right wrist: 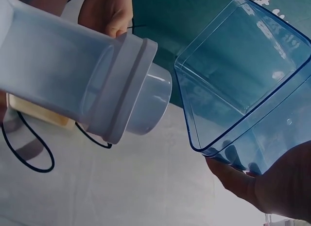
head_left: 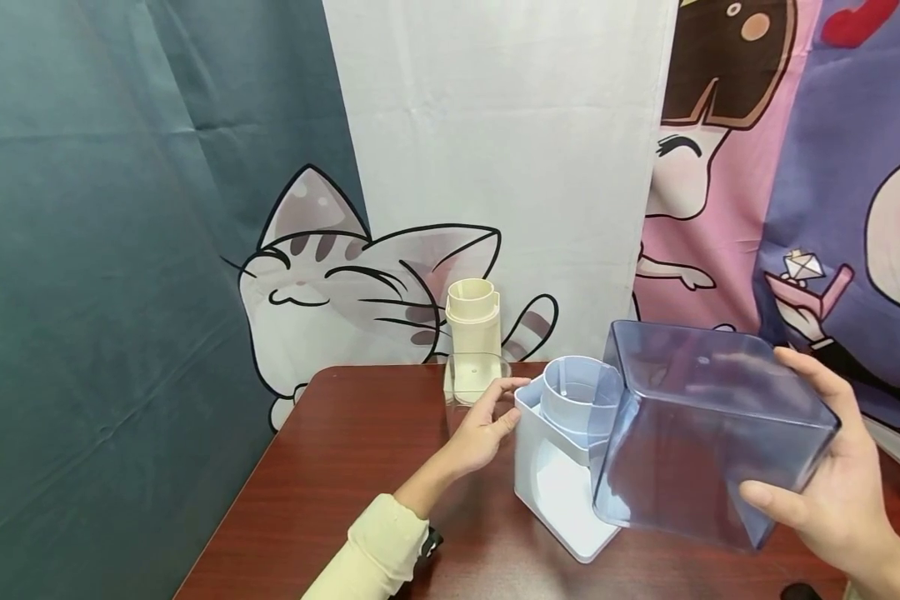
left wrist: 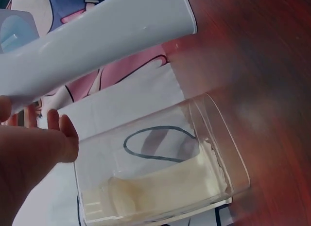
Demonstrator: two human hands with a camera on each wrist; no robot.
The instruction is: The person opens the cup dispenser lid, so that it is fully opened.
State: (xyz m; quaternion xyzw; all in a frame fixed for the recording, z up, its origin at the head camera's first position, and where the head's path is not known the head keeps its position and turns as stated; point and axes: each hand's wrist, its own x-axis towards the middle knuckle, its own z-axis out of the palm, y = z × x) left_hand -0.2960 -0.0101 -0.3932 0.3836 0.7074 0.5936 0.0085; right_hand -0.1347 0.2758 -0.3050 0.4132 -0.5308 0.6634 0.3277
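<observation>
My right hand (head_left: pixel 843 475) grips a see-through blue square bin (head_left: pixel 697 450) by its right end, thumb on the near side and fingers beyond. The bin is tilted sideways off the table, its open mouth showing in the right wrist view. To its left is a white stand (head_left: pixel 532 454) with a tall back, a flat foot and a round pale-blue collar (head_left: pixel 570 412) on top. The bin partly hides the stand and collar in the head view. My left hand (head_left: pixel 476 433) holds the stand at its upper left corner.
Behind my left hand, a cream stand (head_left: pixel 474 333) with a round top stands near the table's back edge. A clear bin (left wrist: pixel 146 133) is in front of it. The reddish-brown table (head_left: pixel 330 467) ends at a printed cloth backdrop (head_left: pixel 510 150).
</observation>
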